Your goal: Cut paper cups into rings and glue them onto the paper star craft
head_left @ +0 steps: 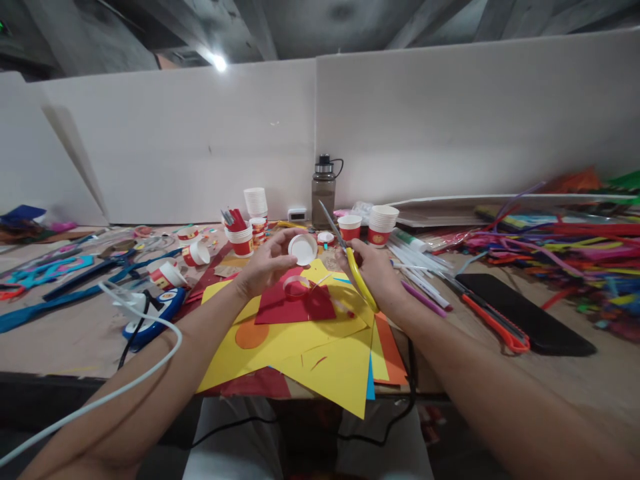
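Observation:
My left hand (270, 261) holds a small round white cup piece (303, 250) between thumb and fingers, its round face towards me. In my right hand (367, 265) are scissors with yellow handles (361, 280), their metal blades pointing up and left, beside the white piece and not touching it. Below both hands lies a sheet of red paper (295, 303) with a curled cut strip (296, 287) on it. Under that, yellow paper sheets (320, 360) spread to the table's front edge, with an orange circle (252, 335) on the left.
Stacked paper cups (383, 227) and a bottle (324, 193) stand at the back. On the right lie a black phone-like slab (525, 313), an orange cutter (495, 323) and colourful strips (575, 247). Tipped cups (167, 275) and a white cable (150, 373) are at left.

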